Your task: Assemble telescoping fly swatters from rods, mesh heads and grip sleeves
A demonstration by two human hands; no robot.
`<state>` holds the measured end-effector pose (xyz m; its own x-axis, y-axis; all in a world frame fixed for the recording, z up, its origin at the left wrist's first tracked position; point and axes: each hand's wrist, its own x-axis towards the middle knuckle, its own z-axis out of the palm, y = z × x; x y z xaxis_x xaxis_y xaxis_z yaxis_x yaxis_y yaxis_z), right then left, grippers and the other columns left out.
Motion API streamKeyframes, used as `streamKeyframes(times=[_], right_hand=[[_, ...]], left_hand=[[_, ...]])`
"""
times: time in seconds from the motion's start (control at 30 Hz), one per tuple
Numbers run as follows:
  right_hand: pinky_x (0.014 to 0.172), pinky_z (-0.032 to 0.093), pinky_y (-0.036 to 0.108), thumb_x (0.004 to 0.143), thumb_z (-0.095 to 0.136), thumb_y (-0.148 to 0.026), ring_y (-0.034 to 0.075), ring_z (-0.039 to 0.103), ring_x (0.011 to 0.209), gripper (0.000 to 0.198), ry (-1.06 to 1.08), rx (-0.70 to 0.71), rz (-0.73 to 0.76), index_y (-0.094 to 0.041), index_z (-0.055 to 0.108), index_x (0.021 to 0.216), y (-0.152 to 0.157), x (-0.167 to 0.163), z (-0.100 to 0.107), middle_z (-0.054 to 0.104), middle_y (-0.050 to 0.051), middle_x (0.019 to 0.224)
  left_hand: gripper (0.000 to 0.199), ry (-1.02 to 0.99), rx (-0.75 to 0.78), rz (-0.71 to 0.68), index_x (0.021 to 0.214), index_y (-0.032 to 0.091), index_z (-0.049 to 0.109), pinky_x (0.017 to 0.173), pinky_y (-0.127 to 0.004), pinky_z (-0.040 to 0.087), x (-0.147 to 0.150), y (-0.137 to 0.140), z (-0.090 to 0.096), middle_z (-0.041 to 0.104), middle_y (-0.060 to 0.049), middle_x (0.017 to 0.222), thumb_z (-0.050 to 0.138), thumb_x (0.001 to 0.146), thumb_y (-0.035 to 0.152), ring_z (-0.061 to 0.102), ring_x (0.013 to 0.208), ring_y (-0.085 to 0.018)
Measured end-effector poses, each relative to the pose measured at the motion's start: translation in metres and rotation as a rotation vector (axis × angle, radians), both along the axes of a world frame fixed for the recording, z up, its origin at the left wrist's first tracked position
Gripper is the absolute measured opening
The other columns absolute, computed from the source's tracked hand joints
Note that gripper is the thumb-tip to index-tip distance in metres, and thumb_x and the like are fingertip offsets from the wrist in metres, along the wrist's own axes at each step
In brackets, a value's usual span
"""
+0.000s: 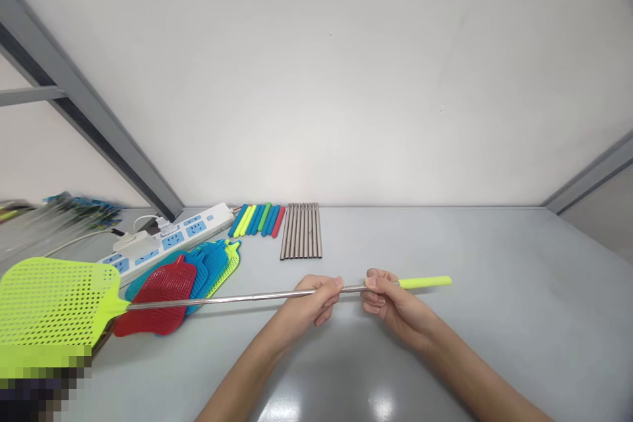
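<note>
Left grip and right grip both clasp the metal rod of the yellow-green swatter, stretching from lower left to right of centre, so uneven force could bend it or knock the swatter heads piled lower left.

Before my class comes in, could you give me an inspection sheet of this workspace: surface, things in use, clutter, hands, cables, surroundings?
Surface: grey tabletop, with bright reflections at the front.
Things in use: yellow-green swatter head on a long metal rod, with a yellow-green handle at the other end.
Spare parts: coloured handles and short metal rods in rows; overlapping swatter heads.
Clutter: wrapped items far left, too unclear to name.
Hands: left hand and right hand both grip the long rod, the right nearer the handle.
Cables: power strip, plugs in, white cords.
Surroundings: pale wall, grey frame.
</note>
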<state>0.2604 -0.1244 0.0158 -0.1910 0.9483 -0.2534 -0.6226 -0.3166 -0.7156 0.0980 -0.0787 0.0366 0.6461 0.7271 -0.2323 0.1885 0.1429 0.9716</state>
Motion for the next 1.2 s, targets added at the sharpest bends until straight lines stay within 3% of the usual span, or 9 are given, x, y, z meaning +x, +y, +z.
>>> streamKeyframes(times=[0.23,0.47,0.77,1.2], right_hand=[[0.048,0.024,0.023,0.069,0.059,-0.018,0.008,0.020,0.048,0.028,-0.052,0.040,-0.024,-0.016,0.039,0.049,0.006,0.009,0.000,0.028,-0.005,0.049],[0.052,0.027,0.023,0.073,0.055,-0.020,0.009,0.025,0.051,0.021,-0.077,0.045,-0.032,-0.017,0.044,0.056,0.003,0.010,-0.002,0.031,-0.005,0.051],[0.055,0.030,0.026,0.077,0.046,-0.037,0.011,0.034,0.050,0.028,-0.138,0.078,0.044,-0.018,0.046,0.058,-0.001,-0.002,0.001,0.044,-0.001,0.053],[0.056,0.028,0.026,0.079,0.044,-0.038,0.012,0.036,0.053,0.033,-0.246,0.149,0.096,-0.017,0.047,0.055,-0.005,-0.007,-0.008,0.041,-0.001,0.052]], left_hand=[[0.041,0.024,0.033,0.057,0.046,0.019,0.028,0.044,-0.023,0.022,-0.007,0.006,0.003,0.024,0.007,0.039,0.036,0.076,0.046,0.023,0.039,-0.007],[0.043,-0.030,-0.020,0.067,0.044,0.018,0.029,0.045,-0.023,0.021,-0.005,0.005,-0.009,0.025,0.007,0.035,0.036,0.077,0.045,0.023,0.036,-0.006],[0.051,-0.029,-0.015,0.015,0.042,0.016,0.039,0.042,-0.021,0.025,0.001,0.001,-0.015,0.029,0.006,0.032,0.030,0.077,0.053,0.029,0.034,-0.007],[0.048,-0.044,-0.010,0.029,0.048,0.016,0.046,0.040,-0.020,0.026,0.009,-0.005,-0.026,0.031,0.006,0.034,0.033,0.076,0.052,0.030,0.034,-0.007]])
